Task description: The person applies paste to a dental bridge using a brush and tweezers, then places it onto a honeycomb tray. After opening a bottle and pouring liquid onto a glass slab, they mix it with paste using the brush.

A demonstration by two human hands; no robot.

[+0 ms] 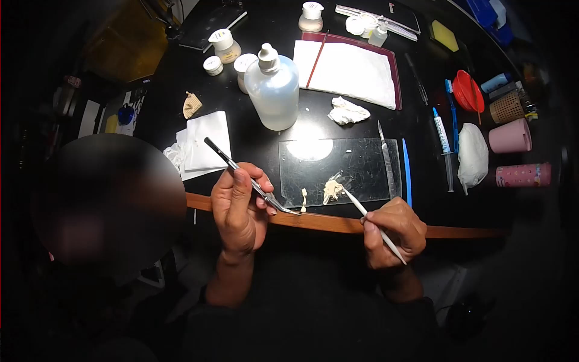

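Observation:
My left hand (238, 208) is closed around curved metal tweezers (260, 192), their dark end pointing up and left. The bent tips reach down to the near edge of a glass slab (362, 158), close beside a small, narrow cream-coloured piece (304, 200). A thin white stick-like tool (389, 241) is pinched in my right hand (398, 229). Its pointed tip touches the edge of a smeared mound of cream-coloured paste (332, 190) on the slab. A scalpel-like metal tool (386, 158) lies across the slab's right side.
Behind the slab stands a large squeeze bottle (272, 90). A white pad (350, 69) with a brush (317, 60) lies further back, near a crumpled tissue (348, 111). Rightward are a syringe (443, 142), a red dish (467, 90) and pink cups (509, 136). A person is at left.

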